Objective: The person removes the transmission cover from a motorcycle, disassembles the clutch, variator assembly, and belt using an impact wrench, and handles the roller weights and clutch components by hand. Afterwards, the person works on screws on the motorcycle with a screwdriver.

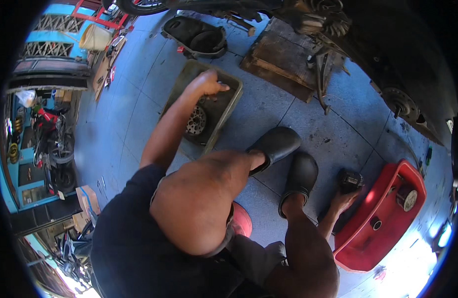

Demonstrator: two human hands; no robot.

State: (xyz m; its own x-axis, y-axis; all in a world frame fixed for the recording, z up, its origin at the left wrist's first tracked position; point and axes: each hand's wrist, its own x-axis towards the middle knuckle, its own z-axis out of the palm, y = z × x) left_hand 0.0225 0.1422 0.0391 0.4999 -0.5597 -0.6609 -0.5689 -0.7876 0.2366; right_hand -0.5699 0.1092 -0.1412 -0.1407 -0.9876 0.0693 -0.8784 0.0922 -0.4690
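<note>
My left hand (207, 83) is over the far end of a grey-green tray (226, 115), index finger stretched out and the other fingers partly hidden. I make out nothing in its grip. In the tray, beside my forearm, lies a round metal part (195, 121) full of holes. Low at my right, beside my shoe, my right hand (344, 198) is closed around a black cordless power tool (350, 180). Its block-shaped end points up, and the rest is hidden by the hand and shadow.
A red basin (373, 243) with a round metal part (406, 197) and a small dark ring (375, 223) stands at the right. Ahead are a black engine cover (194, 36) and a wooden block (281, 59) beneath a raised motorcycle (383, 54). Shelves (33, 191) line the left.
</note>
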